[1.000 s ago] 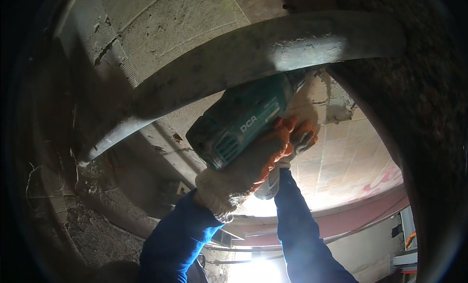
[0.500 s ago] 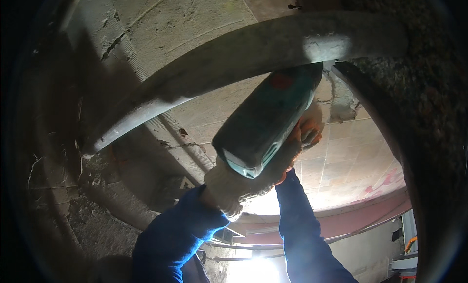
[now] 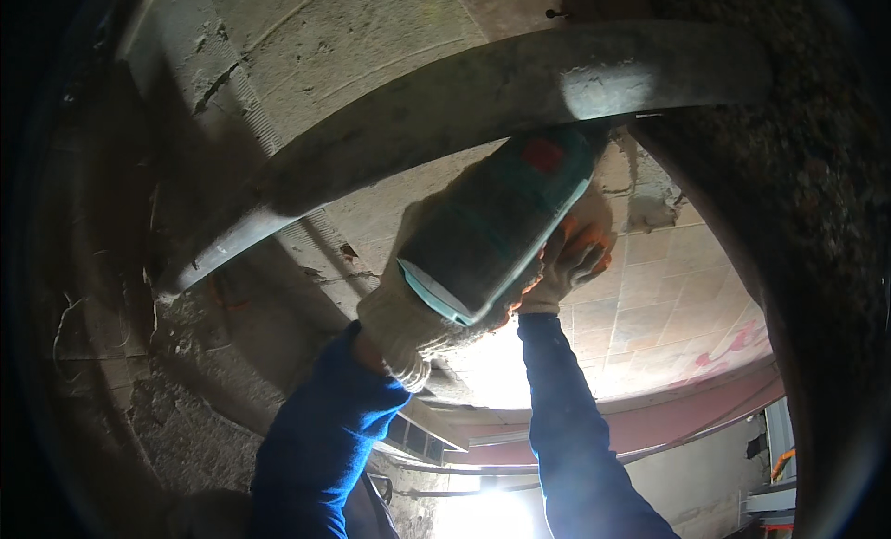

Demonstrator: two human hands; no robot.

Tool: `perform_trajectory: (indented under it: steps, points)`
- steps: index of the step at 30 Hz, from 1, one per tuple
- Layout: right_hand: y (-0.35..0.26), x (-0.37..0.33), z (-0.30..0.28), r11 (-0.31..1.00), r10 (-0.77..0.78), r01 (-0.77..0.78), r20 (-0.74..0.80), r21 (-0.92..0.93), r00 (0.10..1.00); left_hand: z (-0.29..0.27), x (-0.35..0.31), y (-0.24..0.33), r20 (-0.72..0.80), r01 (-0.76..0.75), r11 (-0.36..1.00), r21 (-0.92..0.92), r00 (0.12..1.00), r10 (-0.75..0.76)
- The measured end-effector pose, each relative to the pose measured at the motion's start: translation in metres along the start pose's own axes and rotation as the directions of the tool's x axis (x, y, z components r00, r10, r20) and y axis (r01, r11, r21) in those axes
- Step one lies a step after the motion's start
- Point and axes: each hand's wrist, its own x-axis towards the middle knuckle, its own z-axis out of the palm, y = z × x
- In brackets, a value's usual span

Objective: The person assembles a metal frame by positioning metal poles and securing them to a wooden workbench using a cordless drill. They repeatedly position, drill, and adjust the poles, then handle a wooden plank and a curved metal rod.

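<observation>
Left hand [image 3: 392, 309] clamped on green power tool [image 3: 497, 221], right hand [image 3: 573, 262] curled alongside, grip unclear

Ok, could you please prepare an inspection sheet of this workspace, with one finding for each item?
Surface: tiled area, stained and patchy.
Job's things: green power tool, tilted; its upper end partly hidden near the curved grey bar.
Clutter: orange item at lower right, kind unclear.
Left hand: gloved, holding the tool.
Right hand: gloved, beside the tool; grip unclear.
Cables: thin pale strand at left, material unclear.
Surroundings: pink band; bright light lower down.
</observation>
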Motion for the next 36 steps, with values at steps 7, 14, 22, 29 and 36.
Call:
perform_trajectory:
  steps: [7,14,22,29,36]
  points:
    - [-0.006,0.000,-0.001,0.985,0.113,-0.108,-0.027,0.138,0.993,-0.015,0.007,-0.003,0.014,-0.016,0.998,0.056,1.000,0.015]
    - [-0.007,0.003,-0.005,0.985,0.115,-0.116,0.013,0.129,0.993,-0.018,0.010,0.002,-0.014,-0.055,0.987,0.148,0.998,0.058]
    - [-0.007,0.008,-0.010,0.999,0.039,-0.040,0.021,0.026,0.999,-0.015,0.020,0.017,-0.034,-0.106,0.960,0.261,0.992,0.119]
    - [-0.006,0.004,-0.006,0.998,0.052,-0.052,0.002,0.039,0.999,-0.018,0.018,0.014,-0.036,-0.111,0.965,0.237,0.992,0.123]
    - [-0.003,-0.002,0.002,0.995,0.084,-0.087,0.071,0.043,0.994,-0.018,0.017,0.001,0.006,-0.161,0.972,0.170,0.987,0.162]
